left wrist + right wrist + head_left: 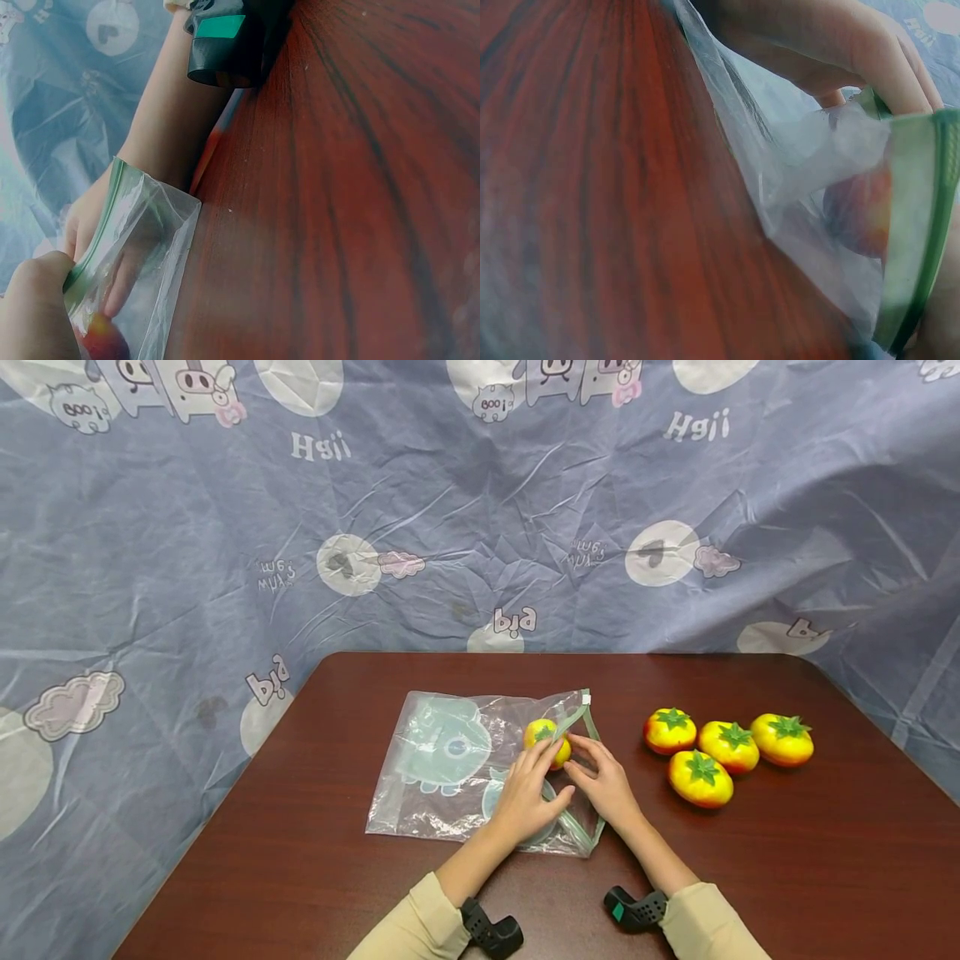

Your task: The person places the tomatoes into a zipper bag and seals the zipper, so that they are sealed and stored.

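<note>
Clear bag [450, 760] flat on table [300, 860], mouth with green zip strip [578, 837] facing right. One yellow-red fruit [535, 731] sits just inside the bag's mouth, toward its far right corner, partly covered by plastic and fingers. Left hand [521, 806] over the mouth end of the bag: fingers out nearly straight, thumb spread well apart from them, fingertips over the fruit and strip; grips no fruit. Right hand [606, 785] at the bag's mouth, right of the fruit: fingers slightly bent, gap between forefinger and thumb, tips at the fruit's right side, not wrapped round it. Through the plastic, left wrist view shows a right-hand finger reaching to the fruit. White slider [586, 699] at the bag's far right corner. Four other fruits [729, 746] clustered right of the bag, well apart from it, strip of tabletop between. Tabletop runs on beyond the bag to the far edge; left table edge slants past the bag, tabletop between. Printed curtain [465, 527] behind the bag, past the far edge.
</note>
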Demonstrator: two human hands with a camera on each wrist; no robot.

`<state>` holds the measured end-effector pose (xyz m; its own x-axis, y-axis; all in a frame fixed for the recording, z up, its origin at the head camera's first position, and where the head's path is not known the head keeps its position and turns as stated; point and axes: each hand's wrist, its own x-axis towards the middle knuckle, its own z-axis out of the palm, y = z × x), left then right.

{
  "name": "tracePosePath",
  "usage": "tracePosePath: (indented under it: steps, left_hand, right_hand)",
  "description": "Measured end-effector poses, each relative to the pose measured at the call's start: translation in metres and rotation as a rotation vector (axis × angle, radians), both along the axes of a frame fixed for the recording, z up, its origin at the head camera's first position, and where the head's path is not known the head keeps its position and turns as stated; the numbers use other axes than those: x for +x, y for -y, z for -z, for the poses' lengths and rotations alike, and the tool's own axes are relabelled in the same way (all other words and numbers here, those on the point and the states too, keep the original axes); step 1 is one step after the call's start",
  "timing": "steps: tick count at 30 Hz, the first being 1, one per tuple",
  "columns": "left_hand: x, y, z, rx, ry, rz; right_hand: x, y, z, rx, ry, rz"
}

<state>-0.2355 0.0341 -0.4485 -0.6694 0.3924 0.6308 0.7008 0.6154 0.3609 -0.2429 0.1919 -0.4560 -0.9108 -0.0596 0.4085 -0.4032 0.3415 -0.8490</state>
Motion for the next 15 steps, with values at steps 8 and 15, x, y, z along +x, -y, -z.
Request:
tracePosePath:
  steps: [8,15]
  left_hand:
    - [-0.0010,-0.0006,-0.0012,0.024,0.012,0.024]
    - [-0.0010,-0.0009,-0.0014,0.039,0.022,0.071]
  right_hand:
    - [0.0012,-0.0011,-0.0017,-0.067,-0.010,-0.099]
    - [0.0010,-0.0024,0.0011,-0.021,-0.018,-0.096]
